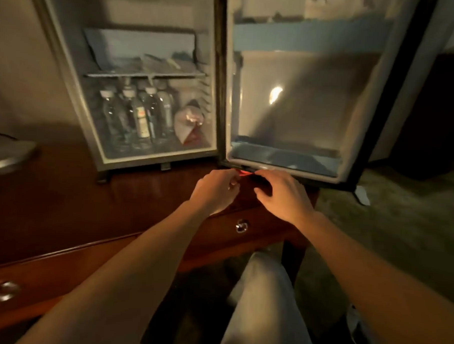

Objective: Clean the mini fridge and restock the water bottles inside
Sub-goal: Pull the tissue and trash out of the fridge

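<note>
Your left hand [214, 190] and right hand [284, 197] pinch a small red thing [244, 174] together | open grey mini fridge [153, 158] stands just beyond them on the dark wooden surface [63, 190] | clear plastic water bottles [134, 115] inside, beyond your left hand.

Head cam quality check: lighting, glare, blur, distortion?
Head view: dim, warm light; a bright glare spot on the open door's inner panel; the bottles and shelf look soft; the drawer knob at lower left is smeared; wide-angle bending tilts the fridge edges outward.
</note>
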Demonstrator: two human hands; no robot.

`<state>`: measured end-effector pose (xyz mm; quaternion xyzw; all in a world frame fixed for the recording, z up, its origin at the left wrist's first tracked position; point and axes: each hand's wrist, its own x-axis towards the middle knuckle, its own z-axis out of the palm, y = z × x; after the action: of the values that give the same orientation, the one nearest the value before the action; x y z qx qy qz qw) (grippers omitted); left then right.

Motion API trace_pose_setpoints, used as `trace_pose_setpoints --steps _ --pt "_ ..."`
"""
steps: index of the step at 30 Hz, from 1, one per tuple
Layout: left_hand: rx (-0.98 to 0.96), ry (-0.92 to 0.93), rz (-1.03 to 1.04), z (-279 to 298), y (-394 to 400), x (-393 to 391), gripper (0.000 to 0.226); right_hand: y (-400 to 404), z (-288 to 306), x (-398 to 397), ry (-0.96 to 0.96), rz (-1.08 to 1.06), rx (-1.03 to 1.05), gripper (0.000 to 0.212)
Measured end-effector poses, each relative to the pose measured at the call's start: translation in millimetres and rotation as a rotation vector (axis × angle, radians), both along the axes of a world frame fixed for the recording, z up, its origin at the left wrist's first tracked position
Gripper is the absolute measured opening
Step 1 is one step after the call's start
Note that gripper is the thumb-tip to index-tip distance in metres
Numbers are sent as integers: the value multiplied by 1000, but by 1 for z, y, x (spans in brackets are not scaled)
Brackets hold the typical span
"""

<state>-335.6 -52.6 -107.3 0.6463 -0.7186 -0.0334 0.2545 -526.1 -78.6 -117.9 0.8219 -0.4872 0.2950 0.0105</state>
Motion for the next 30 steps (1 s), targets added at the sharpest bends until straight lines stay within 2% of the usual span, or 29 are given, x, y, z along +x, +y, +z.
trace_pose_setpoints --steps 5,8,14,18,23,25,30 --pt "-10 -49 131 18 8 54 25 -13 21 52 26 89 -4 48" --pt "-11 -122 182 25 12 85 38 -21 33 81 35 129 12 49" --pt "-96 -138 257 44 -2 140 45 -48 65 138 65 198 28 51" --pt "-67 -136 301 54 -19 174 54 -79 81 178 50 236 54 50" --pt "-47 -100 313 48 -50 205 60 -129 78 219 48 203 152 60" --pt "-46 -82 315 44 -64 211 59 -153 72 232 14 205 196 70" --pt "-16 -24 305 35 -107 214 56 -210 48 257 -81 180 405 87"
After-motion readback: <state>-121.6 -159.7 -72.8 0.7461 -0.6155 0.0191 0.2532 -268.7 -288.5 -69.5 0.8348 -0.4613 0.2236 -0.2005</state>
